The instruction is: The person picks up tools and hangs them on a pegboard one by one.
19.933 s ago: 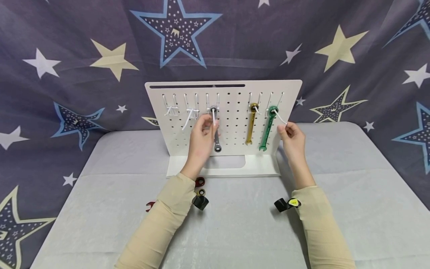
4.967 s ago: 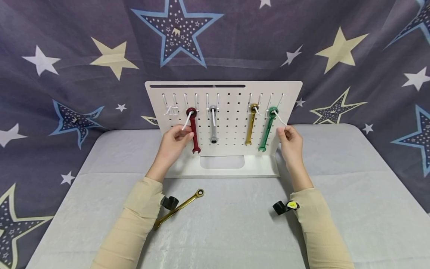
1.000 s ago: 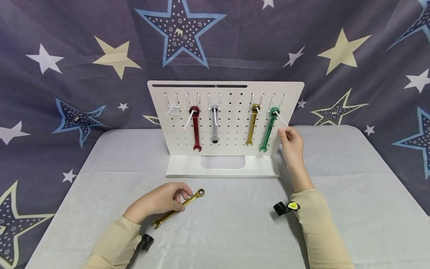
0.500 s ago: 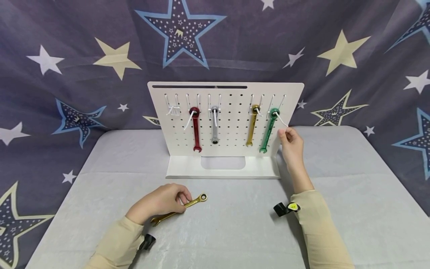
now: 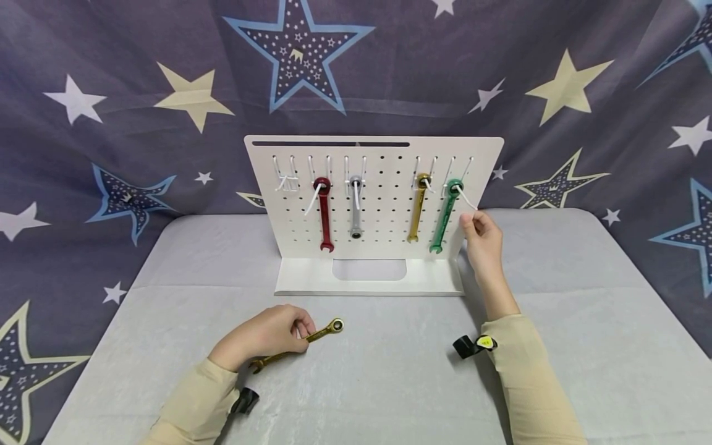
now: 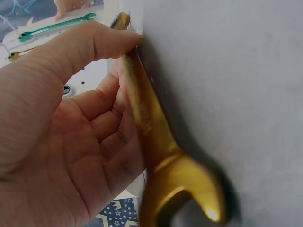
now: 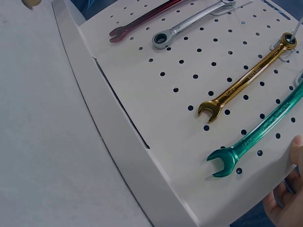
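Note:
My left hand (image 5: 267, 334) pinches a gold combination wrench (image 5: 324, 332) by its shank, low over the table in front of the pegboard. In the left wrist view the thumb lies across the wrench (image 6: 151, 127), its open end towards the camera. Whether it still touches the cloth I cannot tell. My right hand (image 5: 483, 244) grips the right edge of the white pegboard (image 5: 389, 216), thumb in front. From its hooks hang a red wrench (image 5: 325, 219), a silver double-ring wrench (image 5: 356, 213), a second gold wrench (image 5: 417, 213) and a green wrench (image 5: 443, 219).
At the board's far left a white hook (image 5: 287, 183) carries no wrench. The board's base (image 5: 311, 284) rests on the grey cloth-covered table (image 5: 389, 383). Behind it hangs a dark curtain (image 5: 411, 74) with stars.
Earlier, the silver and then the red wrench came onto hooks. Since then my left hand has dropped to the gold wrench, whose ring end has shifted slightly right. The right hand stays at the edge.

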